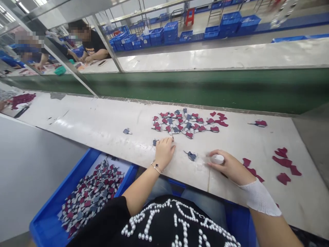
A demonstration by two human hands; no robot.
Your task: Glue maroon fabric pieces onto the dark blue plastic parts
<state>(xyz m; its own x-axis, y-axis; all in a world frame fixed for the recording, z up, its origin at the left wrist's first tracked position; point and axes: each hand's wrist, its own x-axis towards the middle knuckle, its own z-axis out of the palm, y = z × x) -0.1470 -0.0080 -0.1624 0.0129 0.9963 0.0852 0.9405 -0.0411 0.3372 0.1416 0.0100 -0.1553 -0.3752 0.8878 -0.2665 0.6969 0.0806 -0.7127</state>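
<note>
My left hand (165, 151) is over the white table, fingers bent and slightly apart from the thumb. Its fingertips are at the near edge of a spread of small maroon and blue-grey cut pieces (189, 135) with pale parts. Beside the knuckles sits a blue-grey piece (155, 142), partly covered by the hand. My right hand (231, 166), with a white band at the wrist, is closed around a small white round-topped object (217, 159); its lower part is hidden. Between the hands lies another blue-grey piece (191, 156) with a thin dark tail.
A blue crate (48, 211) full of similar pieces stands at lower left. Loose maroon pieces (283, 178) lie at the right of the table (102, 120). A green panel (205, 87) runs behind it. Beyond are slanted metal posts, co-workers (94, 44) and blue bins (171, 31).
</note>
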